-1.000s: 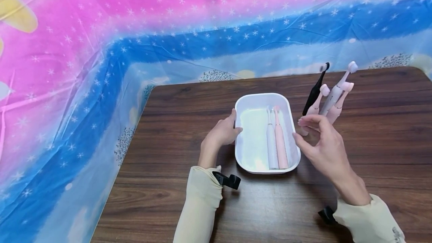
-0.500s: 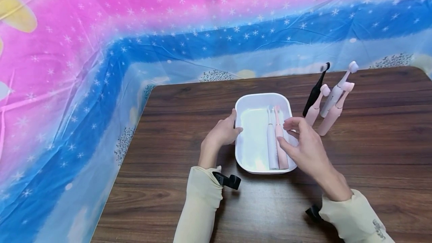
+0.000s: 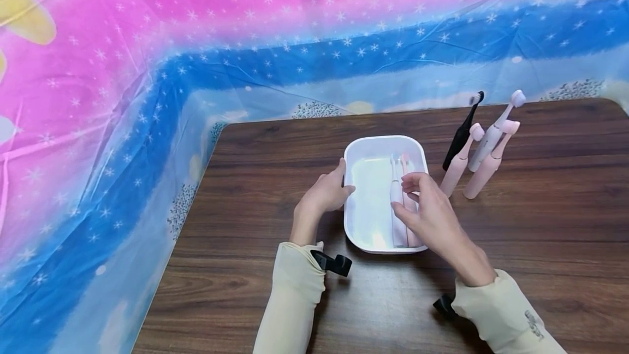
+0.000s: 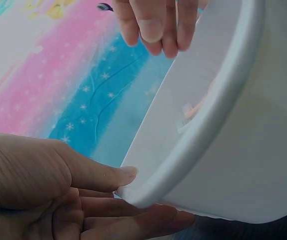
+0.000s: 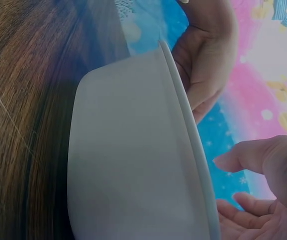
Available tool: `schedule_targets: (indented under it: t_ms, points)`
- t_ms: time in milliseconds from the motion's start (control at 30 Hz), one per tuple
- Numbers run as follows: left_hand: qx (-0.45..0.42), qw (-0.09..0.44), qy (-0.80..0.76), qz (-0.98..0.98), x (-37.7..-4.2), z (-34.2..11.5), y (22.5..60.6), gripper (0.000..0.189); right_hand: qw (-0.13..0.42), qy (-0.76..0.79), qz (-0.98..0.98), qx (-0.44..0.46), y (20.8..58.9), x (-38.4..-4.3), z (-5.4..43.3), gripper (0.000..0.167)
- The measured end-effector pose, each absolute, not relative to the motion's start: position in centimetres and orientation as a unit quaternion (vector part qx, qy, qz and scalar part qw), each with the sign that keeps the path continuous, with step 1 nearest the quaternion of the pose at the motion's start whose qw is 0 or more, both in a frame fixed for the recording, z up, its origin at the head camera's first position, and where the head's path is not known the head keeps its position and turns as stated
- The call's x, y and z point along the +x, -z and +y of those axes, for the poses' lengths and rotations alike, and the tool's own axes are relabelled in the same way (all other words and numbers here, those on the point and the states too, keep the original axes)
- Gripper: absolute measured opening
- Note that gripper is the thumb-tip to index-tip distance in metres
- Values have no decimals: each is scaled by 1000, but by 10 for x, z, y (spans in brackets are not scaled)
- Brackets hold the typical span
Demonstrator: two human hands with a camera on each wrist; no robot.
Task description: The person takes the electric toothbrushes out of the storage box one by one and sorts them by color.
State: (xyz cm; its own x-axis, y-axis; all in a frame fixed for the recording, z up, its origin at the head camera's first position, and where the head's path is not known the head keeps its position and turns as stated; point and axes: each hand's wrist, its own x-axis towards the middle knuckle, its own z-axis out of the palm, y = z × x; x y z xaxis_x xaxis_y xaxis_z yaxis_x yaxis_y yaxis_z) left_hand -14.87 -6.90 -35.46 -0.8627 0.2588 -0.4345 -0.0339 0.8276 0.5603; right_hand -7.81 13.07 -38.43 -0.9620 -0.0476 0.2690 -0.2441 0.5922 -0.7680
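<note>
Lying beneath parted right fingers (image 3: 419,179), two toothbrushes (image 3: 399,228) share the white tub (image 3: 368,201) that left fingers (image 4: 101,174) pinch.

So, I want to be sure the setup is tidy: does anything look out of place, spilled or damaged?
Nothing stands out. Four toothbrushes stand on end on the table; their slant in the head view is probably camera perspective. Two more toothbrushes lie side by side in the white container. I see no spill or damage.

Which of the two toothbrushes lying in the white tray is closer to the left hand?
The whitish toothbrush: in the head view, it lies between the left hand and the pink toothbrush, which is farther to the right.
</note>
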Motion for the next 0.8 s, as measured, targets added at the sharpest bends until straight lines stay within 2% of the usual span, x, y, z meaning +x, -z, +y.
schedule_targets:
  t_ms: [300,800]
  points:
    - [65,252,-283,923,-149,-69,356,70,51,-402,-912,58,386,-81,123,46]
    - [68,245,-284,925,-149,-71,356,70,25,-368,-929,42,393,-87,116,43]
